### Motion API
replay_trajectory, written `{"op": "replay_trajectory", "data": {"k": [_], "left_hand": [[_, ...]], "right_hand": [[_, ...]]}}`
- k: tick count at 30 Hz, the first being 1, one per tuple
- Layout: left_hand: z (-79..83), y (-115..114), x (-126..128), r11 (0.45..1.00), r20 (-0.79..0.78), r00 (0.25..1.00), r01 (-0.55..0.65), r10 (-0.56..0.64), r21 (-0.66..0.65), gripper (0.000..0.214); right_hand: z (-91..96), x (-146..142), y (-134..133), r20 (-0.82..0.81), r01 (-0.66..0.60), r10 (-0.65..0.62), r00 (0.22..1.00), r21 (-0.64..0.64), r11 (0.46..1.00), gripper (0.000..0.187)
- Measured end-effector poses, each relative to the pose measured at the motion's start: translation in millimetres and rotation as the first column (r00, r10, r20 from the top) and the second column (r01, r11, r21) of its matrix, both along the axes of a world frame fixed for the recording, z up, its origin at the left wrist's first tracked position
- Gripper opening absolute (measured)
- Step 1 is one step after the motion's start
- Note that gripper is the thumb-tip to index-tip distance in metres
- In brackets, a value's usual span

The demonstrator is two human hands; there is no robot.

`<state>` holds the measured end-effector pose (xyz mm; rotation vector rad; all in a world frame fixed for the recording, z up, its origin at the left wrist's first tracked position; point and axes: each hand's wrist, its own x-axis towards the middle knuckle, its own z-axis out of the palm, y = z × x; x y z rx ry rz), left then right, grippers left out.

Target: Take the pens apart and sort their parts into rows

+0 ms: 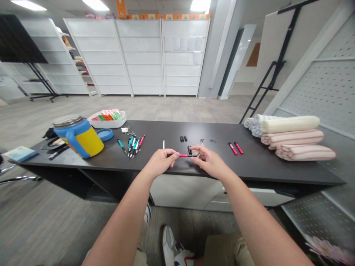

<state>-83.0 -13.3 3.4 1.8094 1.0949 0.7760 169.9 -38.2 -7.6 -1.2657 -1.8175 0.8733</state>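
A red and black pen [183, 155] lies level between my two hands over the front of the dark table. My left hand [161, 162] pinches its left end between thumb and fingers. The fingers of my right hand [209, 162] close around the black right end, where a small light tip shows. Just behind my right fingers is a black pen part [189, 150]. Two red pen barrels [239, 148] rest to the right. Farther back are short black pieces [182, 138], tiny red-tipped parts [202, 140] and small metal bits [213, 140]. A thin pale stick [163, 144] is behind my left hand.
Several teal, black and red pens [134, 146] are piled at left. Beyond them stand a yellow and blue mug [88, 138], a blue lid [104, 135] and a white basket [119, 122]. Rolled towels [294, 136] are stacked at the right end of the black table [266, 166].
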Motion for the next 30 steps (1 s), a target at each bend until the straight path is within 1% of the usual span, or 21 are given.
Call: {"op": "replay_trajectory", "data": {"k": [1, 2, 4, 7, 11, 14, 16, 19, 21, 22, 23, 25, 26, 28, 30], "left_hand": [[-0.1, 0.1, 0.1, 1.000, 0.004, 1.000, -0.001, 0.001, -0.005, 0.046], [-0.1, 0.2, 0.3, 1.000, 0.009, 1.000, -0.001, 0.001, -0.011, 0.046], [0.1, 0.2, 0.7, 1.000, 0.016, 1.000, 0.003, -0.003, -0.022, 0.046], [0.0, 0.3, 1.0, 1.000, 0.023, 1.000, 0.007, -0.007, -0.030, 0.046], [-1.6, 1.6, 1.0, 0.997, 0.087, 0.996, 0.007, 0.000, -0.083, 0.048], [-2.5, 2.3, 1.2, 0.992, 0.130, 0.991, 0.013, 0.004, -0.128, 0.049], [-2.3, 2.1, 1.4, 0.992, 0.128, 0.992, 0.009, 0.007, -0.125, 0.048], [-1.0, 1.1, 1.8, 0.994, 0.122, 0.992, 0.001, 0.012, -0.111, 0.047], [0.0, 0.5, 2.0, 0.995, 0.105, 0.994, 0.001, 0.010, -0.100, 0.046], [0.4, 0.4, 2.1, 0.996, 0.087, 0.996, -0.001, 0.009, -0.092, 0.046], [0.7, 0.4, 2.2, 0.997, 0.069, 0.998, -0.006, 0.011, -0.082, 0.046], [0.9, 0.5, 2.3, 0.998, 0.043, 0.999, -0.014, 0.017, -0.067, 0.045], [0.9, 0.6, 2.4, 0.998, 0.039, 0.999, -0.017, 0.019, -0.064, 0.045], [0.9, 0.7, 2.3, 0.998, 0.044, 0.999, -0.016, 0.018, -0.061, 0.045], [1.2, 0.4, 2.2, 0.998, 0.052, 0.999, -0.009, 0.013, -0.066, 0.044]], "right_hand": [[0.6, 0.1, 0.2, 0.041, -0.004, 0.004, 0.999, 0.010, 1.000, 0.032], [1.4, 0.2, 0.1, 0.088, -0.007, 0.005, 0.996, 0.026, 1.000, 0.031], [2.4, 0.3, -0.2, 0.137, -0.004, -0.004, 0.991, 0.054, 0.999, 0.035], [-0.2, 1.0, -0.4, 0.079, 0.030, -0.035, 0.996, 0.060, 0.998, 0.027], [-7.5, 2.5, 0.5, -0.018, 0.050, -0.049, 0.999, 0.032, 0.998, 0.029], [-7.9, 2.5, 0.3, -0.054, 0.045, -0.044, 0.998, 0.026, 0.999, 0.032], [-4.2, 1.6, -0.8, -0.029, 0.045, -0.044, 0.999, 0.022, 0.999, 0.035], [3.5, 0.5, -2.5, 0.094, 0.032, -0.035, 0.995, 0.042, 0.999, 0.035], [5.8, 0.6, -2.5, 0.175, 0.024, -0.037, 0.984, 0.078, 0.997, 0.042], [5.5, 0.9, -2.1, 0.188, 0.020, -0.037, 0.981, 0.089, 0.996, 0.043], [4.2, 1.3, -1.4, 0.177, 0.021, -0.037, 0.984, 0.092, 0.995, 0.040], [0.3, 1.8, 0.3, 0.108, 0.021, -0.029, 0.994, 0.074, 0.997, 0.028], [-1.3, 1.8, 1.0, 0.078, 0.020, -0.025, 0.997, 0.061, 0.998, 0.027], [-2.2, 1.3, 1.4, 0.059, 0.022, -0.025, 0.998, 0.044, 0.999, 0.032], [0.5, 0.4, 0.5, 0.099, 0.015, -0.019, 0.995, 0.041, 0.999, 0.034]]}}
